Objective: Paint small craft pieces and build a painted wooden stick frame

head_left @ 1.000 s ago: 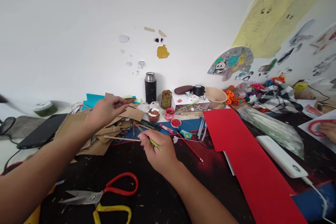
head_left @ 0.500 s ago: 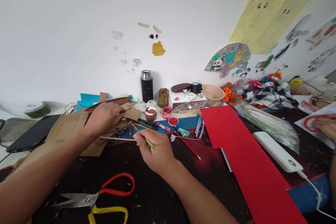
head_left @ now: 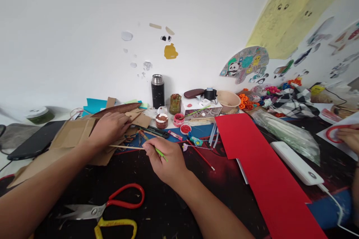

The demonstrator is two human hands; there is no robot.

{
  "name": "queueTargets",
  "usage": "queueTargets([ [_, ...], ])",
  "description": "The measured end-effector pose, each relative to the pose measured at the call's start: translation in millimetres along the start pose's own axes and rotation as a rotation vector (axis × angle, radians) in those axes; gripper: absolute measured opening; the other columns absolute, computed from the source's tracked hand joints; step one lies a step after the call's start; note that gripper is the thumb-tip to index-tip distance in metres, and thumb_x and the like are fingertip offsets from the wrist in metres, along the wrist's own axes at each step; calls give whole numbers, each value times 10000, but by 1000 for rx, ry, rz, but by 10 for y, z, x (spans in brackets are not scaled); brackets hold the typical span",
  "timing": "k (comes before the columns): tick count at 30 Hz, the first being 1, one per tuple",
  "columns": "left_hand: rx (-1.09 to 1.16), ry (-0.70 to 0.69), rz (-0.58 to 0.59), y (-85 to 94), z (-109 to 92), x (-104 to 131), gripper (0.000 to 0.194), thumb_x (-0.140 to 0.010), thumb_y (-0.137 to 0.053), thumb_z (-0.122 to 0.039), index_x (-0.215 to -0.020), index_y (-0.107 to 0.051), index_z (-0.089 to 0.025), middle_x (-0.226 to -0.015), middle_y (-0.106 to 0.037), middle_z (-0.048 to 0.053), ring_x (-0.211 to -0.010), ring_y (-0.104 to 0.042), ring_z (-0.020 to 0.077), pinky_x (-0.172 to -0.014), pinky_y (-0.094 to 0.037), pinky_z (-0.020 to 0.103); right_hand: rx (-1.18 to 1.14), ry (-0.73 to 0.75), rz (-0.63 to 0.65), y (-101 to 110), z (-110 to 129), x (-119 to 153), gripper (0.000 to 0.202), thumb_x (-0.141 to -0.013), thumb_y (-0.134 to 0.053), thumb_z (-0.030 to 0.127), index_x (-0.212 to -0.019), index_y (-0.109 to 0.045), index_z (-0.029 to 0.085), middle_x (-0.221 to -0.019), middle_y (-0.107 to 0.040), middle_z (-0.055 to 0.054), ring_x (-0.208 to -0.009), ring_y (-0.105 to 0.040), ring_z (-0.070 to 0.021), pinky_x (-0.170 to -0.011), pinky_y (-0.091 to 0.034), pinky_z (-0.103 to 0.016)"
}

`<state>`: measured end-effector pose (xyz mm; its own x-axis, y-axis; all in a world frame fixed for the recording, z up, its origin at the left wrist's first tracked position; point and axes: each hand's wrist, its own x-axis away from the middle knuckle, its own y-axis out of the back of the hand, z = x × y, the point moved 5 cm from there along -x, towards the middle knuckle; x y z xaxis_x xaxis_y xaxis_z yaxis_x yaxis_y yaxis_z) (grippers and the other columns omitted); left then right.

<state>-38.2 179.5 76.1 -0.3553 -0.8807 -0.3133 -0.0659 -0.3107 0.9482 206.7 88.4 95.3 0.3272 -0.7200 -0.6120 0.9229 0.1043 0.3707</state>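
My right hand [head_left: 166,158] is closed around a paintbrush with a green handle [head_left: 160,154], its brush end pointing up and left. A thin wooden stick [head_left: 127,147] runs leftward from the same hand's fingertips. My left hand [head_left: 109,130] lies over a pile of cardboard scraps [head_left: 141,120], fingers bent down onto it and partly apart; its fingertips are partly hidden. Behind that hand is a long brown curved piece [head_left: 117,109]. In front of both hands lie scissors [head_left: 95,212] with one red and one yellow handle.
Paint jars, brown [head_left: 162,120] and pink [head_left: 178,120], stand near a black flask [head_left: 157,93] by the wall. Red card sheets [head_left: 260,171] cover the right side, with a white power strip [head_left: 297,162] beyond. Another person's hand [head_left: 349,136] holds red-handled scissors at far right.
My left hand has lowered and drawn back slightly left onto the cardboard scraps. My right hand stays nearly in place with the paintbrush and stick.
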Motion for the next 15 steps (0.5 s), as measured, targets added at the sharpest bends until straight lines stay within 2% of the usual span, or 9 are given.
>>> queueTargets([
  [4,-25,21,4,29,3,0,481,-1022,-423,-399,-964,-845,-176,-1048,-843,206,-1008,-779,398,-897,-554,503,11,-11,6,1,-5,2,337,-1136,-507,353,-928,-736,219,-824,-784,-32,-735,-716,-161,-708,-508,-255],
  [7,-50,79,38,148,-21,11,506,-1056,-407,-399,-991,-841,-148,-1078,-844,205,-1006,-775,381,-899,-556,479,10,-12,15,-6,-7,4,340,-1137,-508,355,-930,-739,216,-826,-784,-34,-738,-717,-162,-708,-509,-255],
  [11,-16,139,60,349,-44,38,523,-1131,-329,-396,-1265,-781,-169,-1263,-828,122,-1033,-770,289,-901,-545,389,2,-6,1,-8,-11,7,331,-1136,-521,352,-937,-744,209,-830,-785,-35,-726,-715,-159,-704,-509,-252],
  [15,92,279,30,431,40,85,556,-1125,-370,-484,-1167,-797,-129,-1139,-848,157,-930,-770,288,-812,-538,360,15,1,12,-14,-3,9,338,-1141,-516,352,-927,-737,210,-826,-779,-35,-732,-719,-159,-711,-509,-249],
])
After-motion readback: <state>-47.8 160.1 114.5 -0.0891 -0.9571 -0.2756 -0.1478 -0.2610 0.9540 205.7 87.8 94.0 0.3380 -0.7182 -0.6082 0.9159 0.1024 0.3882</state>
